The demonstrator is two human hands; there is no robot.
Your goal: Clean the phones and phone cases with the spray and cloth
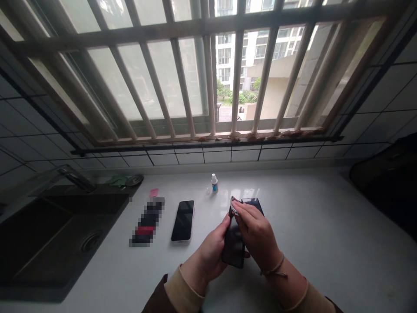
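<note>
My left hand [213, 250] is closed around the edges of a dark smartphone [233, 247], holding it tilted above the white counter. Pressed to the phone's upper end is a small folded cloth or wipe [233, 205], pinched under the fingers of my right hand [257, 226]. The right hand covers much of the phone's upper right side. Behind it lies another dark phone-like device [252, 202], partly hidden. To the left, a second smartphone [183, 221] rests flat with its black screen up. A small white-capped bottle [214, 184] stands upright beyond the hands.
A dark sink [52, 243] with a faucet [76, 178] is at the left. Near it lie a pink slip [154, 192], a blurred-out dark item [147, 221] and a green cloth [116, 181]. A black bag-like object [387, 182] sits at the right. A barred window [208, 39] rises behind the counter [312, 243].
</note>
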